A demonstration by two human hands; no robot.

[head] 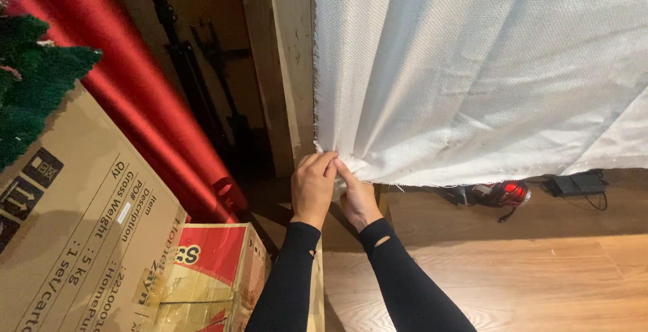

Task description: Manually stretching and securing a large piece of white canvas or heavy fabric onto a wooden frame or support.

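Biggest thing in front of you is the white cloth (486, 68) — a coarse, woven sheet hanging down across the upper right, its left edge frayed, its lower edge running level above the wooden floor (526, 285). Folds fan out from its bottom left corner, pulled tight toward your hands. Just left of the cloth stands a pale wooden post (287, 62), with the frayed edge lying against it.

On your left, a big brown cardboard box (81, 237) with black print leans in, a glossy red roll (135, 82) slanting behind it, and a smaller red and tan box (216, 271) below. Dark green tree branches (27, 68) poke in at the top left corner.

Now the hands — your left hand (312, 187) is closed, fingers pinched on the cloth's corner right beside the post. Your right hand (356, 197) sits touching it, tucked just under, fingers curled onto the same bunched corner. Both sleeves are black.

Past the cloth, a small red tool (503, 193) and a black adapter (577, 183) lie on the floor.
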